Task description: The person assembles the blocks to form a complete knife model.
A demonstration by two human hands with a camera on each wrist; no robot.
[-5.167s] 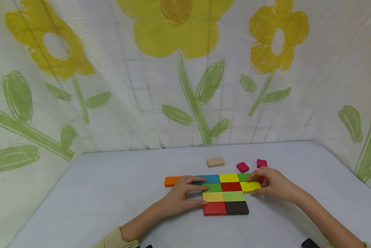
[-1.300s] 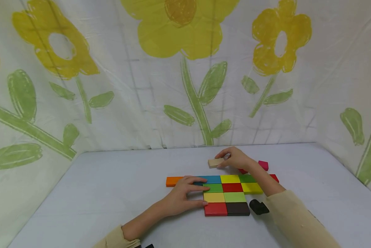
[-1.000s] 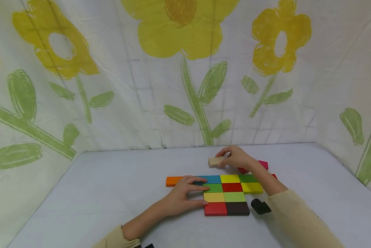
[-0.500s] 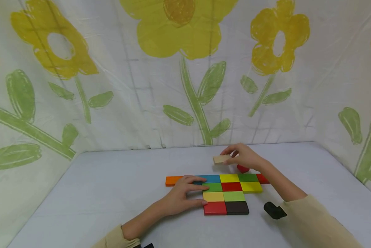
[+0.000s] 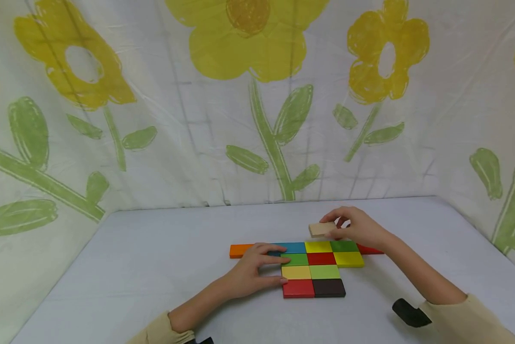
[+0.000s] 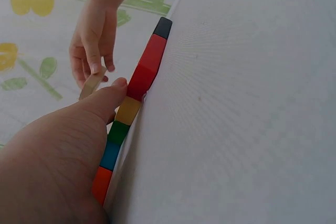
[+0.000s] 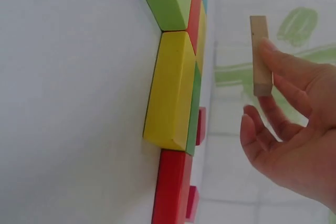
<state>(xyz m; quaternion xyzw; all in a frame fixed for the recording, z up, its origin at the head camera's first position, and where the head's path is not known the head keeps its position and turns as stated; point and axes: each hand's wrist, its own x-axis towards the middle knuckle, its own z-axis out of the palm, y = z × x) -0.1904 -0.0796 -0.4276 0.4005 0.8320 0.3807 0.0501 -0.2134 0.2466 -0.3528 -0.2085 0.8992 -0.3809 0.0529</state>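
Observation:
In the head view, flat coloured blocks lie edge to edge in rows. My left hand [image 5: 251, 270] rests at their left side. Its fingers reach over the blue block [image 5: 295, 247] and the green block [image 5: 297, 259], and the thumb touches the bright red block [image 5: 298, 288]. My right hand [image 5: 356, 228] pinches a plain wooden block [image 5: 319, 230] between thumb and fingers, raised just behind the yellow block [image 5: 317, 247] of the back row. The right wrist view shows this wooden block [image 7: 260, 56] up off the table, its other fingers loosely curled below.
An orange block [image 5: 240, 251] ends the back row at the left, and a red block [image 5: 370, 250] ends it at the right. Two pink pieces, one here [image 7: 201, 126], lie behind the rows, hidden by my right hand in the head view. A flowered curtain [image 5: 163, 157] hangs behind the table.
My right hand earlier left the row's right end and gripped the wooden block at the back. It has since lifted it and carried it right and nearer the rows. My left hand stays put.

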